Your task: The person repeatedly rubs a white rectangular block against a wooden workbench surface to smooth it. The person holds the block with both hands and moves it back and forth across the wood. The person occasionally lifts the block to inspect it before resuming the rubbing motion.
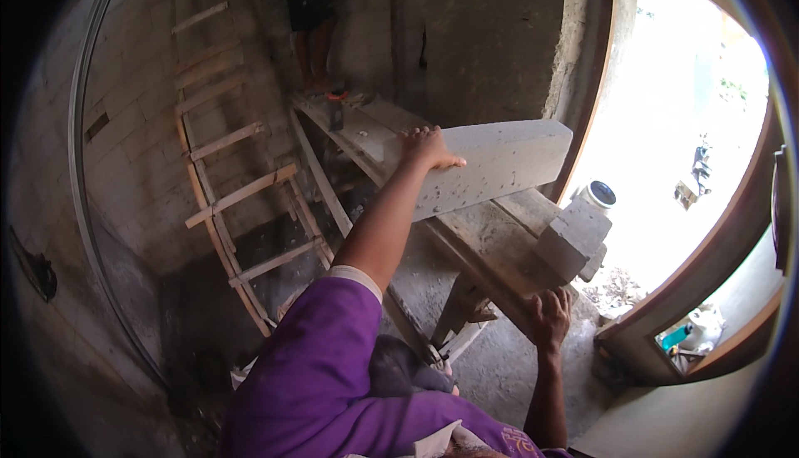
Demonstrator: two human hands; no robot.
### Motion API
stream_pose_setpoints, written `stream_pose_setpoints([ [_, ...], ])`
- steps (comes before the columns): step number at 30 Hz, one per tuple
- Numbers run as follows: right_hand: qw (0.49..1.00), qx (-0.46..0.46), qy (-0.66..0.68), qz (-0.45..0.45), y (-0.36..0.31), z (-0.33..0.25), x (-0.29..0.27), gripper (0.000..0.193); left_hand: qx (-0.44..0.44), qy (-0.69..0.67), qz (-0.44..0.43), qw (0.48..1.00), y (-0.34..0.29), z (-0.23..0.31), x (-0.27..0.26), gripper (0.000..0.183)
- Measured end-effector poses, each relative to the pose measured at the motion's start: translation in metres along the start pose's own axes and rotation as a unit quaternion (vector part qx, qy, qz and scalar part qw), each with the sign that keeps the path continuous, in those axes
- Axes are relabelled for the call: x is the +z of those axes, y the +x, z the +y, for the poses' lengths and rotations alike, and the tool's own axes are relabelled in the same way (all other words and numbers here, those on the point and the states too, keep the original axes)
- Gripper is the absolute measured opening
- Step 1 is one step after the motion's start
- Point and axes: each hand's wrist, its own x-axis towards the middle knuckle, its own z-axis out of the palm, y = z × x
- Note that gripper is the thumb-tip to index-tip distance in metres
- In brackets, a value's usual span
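A masonry block wall [133,154] fills the view around 10 o'clock, its courses bending with the lens. At 2 o'clock a doorway [678,75] opens onto glaring daylight. A plank-topped bench [483,240] runs from 11 o'clock toward 4 o'clock, and a rough wooden ladder [241,200] stands between 9 and 10 o'clock. A purple sleeve [320,333] spreads over the lower view toward 7 o'clock. Another person [310,21] stands dimly at 11 o'clock, beyond the bench's far end.

The long pale-grey concrete block [503,165] lies at 2 o'clock, set across the planks on its narrow edge, its broad pitted face toward the viewer. A shorter concrete block [574,240] sits just past 3 o'clock, at the bench's near end.

The left hand [433,148], at 1 o'clock, clasps the long block's left end, fingers over the top edge and thumb along the broad face. The right hand [549,316], at 4 o'clock, is at the bench's edge below the shorter block, fingers bent; whether they grip the plank cannot be told. A round bucket [600,195] shows at 3 o'clock, and a small orange item [337,94] lies at 11 o'clock on the bench.
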Motion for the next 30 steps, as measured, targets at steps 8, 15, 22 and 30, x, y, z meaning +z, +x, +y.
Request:
stream_pose_setpoints([
  [8,0.999,-0.026,-0.041,0.007,-0.003,0.013,0.005,0.034,0.025,0.007,0.013,1.0,0.014,-0.005,0.009,0.117],
  [15,1.0,-0.019,-0.011,-0.004,-0.001,-0.011,-0.007,0.034,0.088,0.024,0.021,0.996,0.034,-0.022,0.015,0.092],
  [22,0.998,0.003,-0.066,-0.004,-0.003,-0.006,0.001,0.036,0.103,-0.008,-0.021,0.994,0.045,-0.021,0.011,0.091],
  [30,0.998,0.039,-0.038,-0.023,-0.002,-0.01,-0.002,0.035,0.063,-0.004,0.004,0.998,0.052,-0.023,0.022,0.108],
])
